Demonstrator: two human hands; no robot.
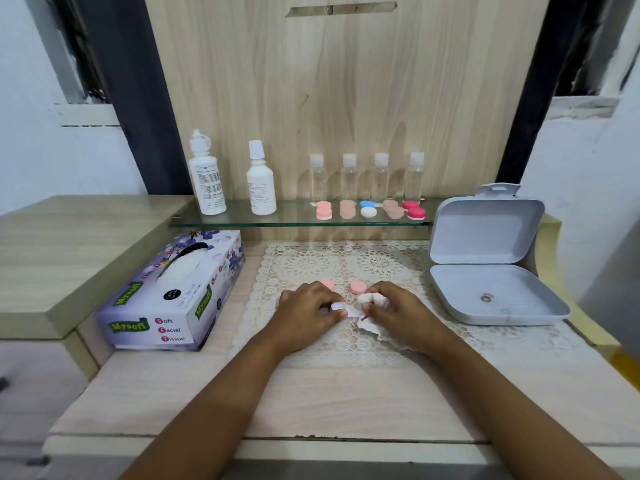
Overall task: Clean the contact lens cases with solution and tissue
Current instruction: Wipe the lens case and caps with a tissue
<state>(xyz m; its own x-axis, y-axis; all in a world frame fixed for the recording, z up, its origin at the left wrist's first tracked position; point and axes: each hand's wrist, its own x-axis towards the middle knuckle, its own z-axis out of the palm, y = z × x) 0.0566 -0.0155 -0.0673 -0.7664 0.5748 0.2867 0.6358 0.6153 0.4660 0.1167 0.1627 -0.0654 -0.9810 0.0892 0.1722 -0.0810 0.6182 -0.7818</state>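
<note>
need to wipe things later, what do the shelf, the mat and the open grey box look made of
Shelf: glossy clear glass, see-through, greenish edge. Mat: white lace-like fabric, perhaps vinyl, with openwork rounds. Box: probably matte grey plastic, smooth, moulded, with a hang tab.

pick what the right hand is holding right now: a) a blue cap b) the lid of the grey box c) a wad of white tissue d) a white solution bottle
c: the right hand grips a crumpled tissue, bringing it against the lens case that the left hand pinches over the lace mat.
</note>
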